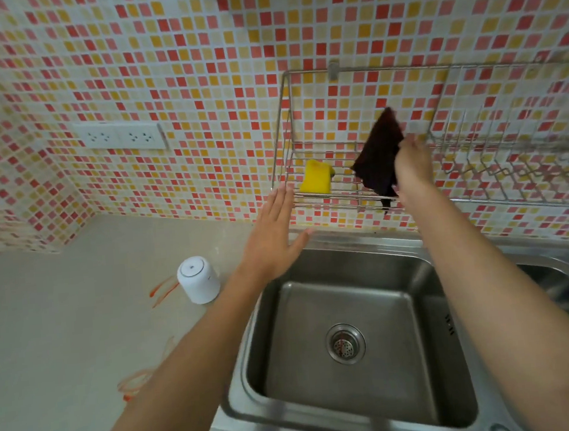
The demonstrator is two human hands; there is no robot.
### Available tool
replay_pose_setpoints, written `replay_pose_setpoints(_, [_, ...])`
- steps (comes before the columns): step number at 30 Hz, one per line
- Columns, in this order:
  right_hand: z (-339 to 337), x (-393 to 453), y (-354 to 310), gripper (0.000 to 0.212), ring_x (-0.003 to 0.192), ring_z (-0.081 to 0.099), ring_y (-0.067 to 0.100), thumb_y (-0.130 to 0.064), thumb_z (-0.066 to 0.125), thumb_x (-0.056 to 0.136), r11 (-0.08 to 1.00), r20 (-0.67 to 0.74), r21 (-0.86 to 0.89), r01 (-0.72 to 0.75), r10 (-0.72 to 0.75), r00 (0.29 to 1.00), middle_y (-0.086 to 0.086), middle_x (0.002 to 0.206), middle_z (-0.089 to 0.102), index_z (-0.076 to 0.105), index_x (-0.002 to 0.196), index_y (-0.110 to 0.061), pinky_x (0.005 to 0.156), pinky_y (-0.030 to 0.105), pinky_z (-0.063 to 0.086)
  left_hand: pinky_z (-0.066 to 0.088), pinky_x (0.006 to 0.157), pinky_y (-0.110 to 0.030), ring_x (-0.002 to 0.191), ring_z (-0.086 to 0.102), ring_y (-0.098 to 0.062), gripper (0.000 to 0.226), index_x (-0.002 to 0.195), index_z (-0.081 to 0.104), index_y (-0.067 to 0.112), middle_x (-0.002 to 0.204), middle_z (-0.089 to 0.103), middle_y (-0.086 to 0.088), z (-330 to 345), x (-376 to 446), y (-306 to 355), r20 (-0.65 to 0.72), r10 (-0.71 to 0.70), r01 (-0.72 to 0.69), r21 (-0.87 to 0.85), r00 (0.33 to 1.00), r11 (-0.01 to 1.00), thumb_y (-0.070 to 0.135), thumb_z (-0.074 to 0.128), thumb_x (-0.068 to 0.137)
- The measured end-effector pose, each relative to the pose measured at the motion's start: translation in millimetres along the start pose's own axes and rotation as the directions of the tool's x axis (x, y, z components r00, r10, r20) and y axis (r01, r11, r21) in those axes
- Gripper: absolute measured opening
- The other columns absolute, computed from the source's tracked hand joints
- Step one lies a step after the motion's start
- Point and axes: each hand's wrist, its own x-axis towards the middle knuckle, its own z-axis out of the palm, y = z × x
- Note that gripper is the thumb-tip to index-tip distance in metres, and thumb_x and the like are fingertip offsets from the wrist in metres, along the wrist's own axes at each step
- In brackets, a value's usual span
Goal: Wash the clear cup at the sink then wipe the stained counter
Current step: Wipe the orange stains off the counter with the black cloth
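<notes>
This is a home kitchen. A stainless steel sink [349,340] with a round drain strainer [345,344] fills the lower middle of the frame, set into a pale surface [63,337] that runs off to the left. The wall behind is covered in small mosaic tiles [193,51] of red, pink, orange and yellow. A wire dish rack [477,150] hangs on that wall at the right, with a yellow sponge [315,177] lying in it. A double wall socket [119,136] sits at the upper left.
</notes>
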Motion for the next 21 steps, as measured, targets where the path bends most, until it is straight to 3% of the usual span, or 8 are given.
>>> replay_pose_setpoints(2, [-5,-22,-2,0.026,0.097,0.067,0.028,-0.022,0.049,0.094,0.917,0.149,0.345,-0.202,0.159,0.976,0.011,0.102,0.069,0.062,0.112,-0.008,0.069,0.035,0.057,-0.007,0.117,-0.027,0.144,-0.017,-0.001,0.073,0.155,0.0,0.021,0.161,-0.008,0.009,-4,-39,-23,-0.092,-0.064,0.058,-0.069,0.994,0.996,0.049,0.039,0.1])
replay_pose_setpoints(3, [-3,-35,0,0.027,0.097,0.069,0.025,-0.026,0.056,0.09,0.869,0.224,0.424,-0.256,0.174,0.959,0.009,0.102,0.071,0.063,0.111,-0.011,0.071,0.034,0.058,-0.004,0.118,-0.028,0.145,-0.016,0.0,0.072,0.155,0.001,0.022,0.16,-0.007,0.011,-6,-58,-39,-0.121,-0.119,0.109,-0.088,0.985,0.99,0.047,0.041,0.099])
replay_pose_setpoints(6, [11,-78,7,0.027,0.096,0.071,0.022,-0.027,0.068,0.086,0.813,0.363,0.494,-0.31,0.131,0.923,0.006,0.102,0.075,0.067,0.108,-0.012,0.082,0.038,0.058,0.008,0.119,-0.037,0.148,-0.006,-0.007,0.073,0.155,0.007,0.025,0.162,-0.001,0.01,-15,-102,-94,-0.135,-0.305,0.288,-0.13,0.943,0.949,0.048,0.046,0.097])
replay_pose_setpoints(10, [49,-135,38,0.032,0.101,0.069,0.023,-0.016,0.063,0.088,0.805,0.494,0.453,-0.382,0.129,0.86,0.008,0.111,0.072,0.063,0.12,-0.01,0.087,0.038,0.057,0.017,0.12,-0.046,0.149,0.003,-0.013,0.08,0.154,0.009,0.022,0.162,0.004,0.005,-27,-126,-169,-0.042,-0.362,0.352,-0.153,0.931,0.923,0.052,0.051,0.093])
replay_pose_setpoints(13, [85,-182,80,0.04,0.105,0.066,0.026,-0.018,0.062,0.088,0.796,0.519,0.354,-0.491,0.269,0.811,0.011,0.114,0.069,0.059,0.126,-0.007,0.088,0.037,0.055,0.024,0.117,-0.053,0.149,0.008,-0.016,0.089,0.153,0.002,0.03,0.162,0.002,0.008,-28,-125,-205,0.08,-0.4,0.408,-0.145,0.913,0.902,0.062,0.053,0.087])
replay_pose_setpoints(16, [119,-224,127,0.021,0.099,0.066,0.023,-0.01,0.061,0.09,0.84,0.451,0.254,-0.48,0.337,0.827,0.006,0.102,0.071,0.064,0.111,-0.013,0.083,0.034,0.055,0.023,0.118,-0.049,0.149,0.012,-0.019,0.097,0.153,0.0,0.03,0.163,0.003,0.007,-20,-119,-225,0.17,-0.345,0.372,-0.166,0.923,0.913,0.064,0.058,0.083])
replay_pose_setpoints(19, [153,-258,177,0.022,0.102,0.065,0.018,-0.017,0.063,0.09,0.972,0.323,-0.111,-0.207,0.232,0.918,-0.002,0.107,0.07,0.058,0.111,-0.023,0.093,0.039,0.051,0.017,0.117,-0.037,0.148,0.013,-0.017,0.102,0.154,0.002,0.023,0.163,0.006,0.004,-12,-113,-239,0.224,-0.272,0.323,-0.241,0.936,0.915,0.055,0.066,0.082])
replay_pose_setpoints(21, [174,-284,214,0.03,0.102,0.064,0.02,-0.022,0.059,0.092,0.917,0.383,-0.399,0.022,0.145,0.912,0.003,0.115,0.067,0.052,0.121,-0.021,0.086,0.035,0.05,0.014,0.114,-0.028,0.146,0.015,-0.013,0.105,0.154,0.004,0.017,0.162,0.01,0.002,-3,-110,-253,0.269,-0.253,0.337,-0.336,0.929,0.88,0.047,0.073,0.08])
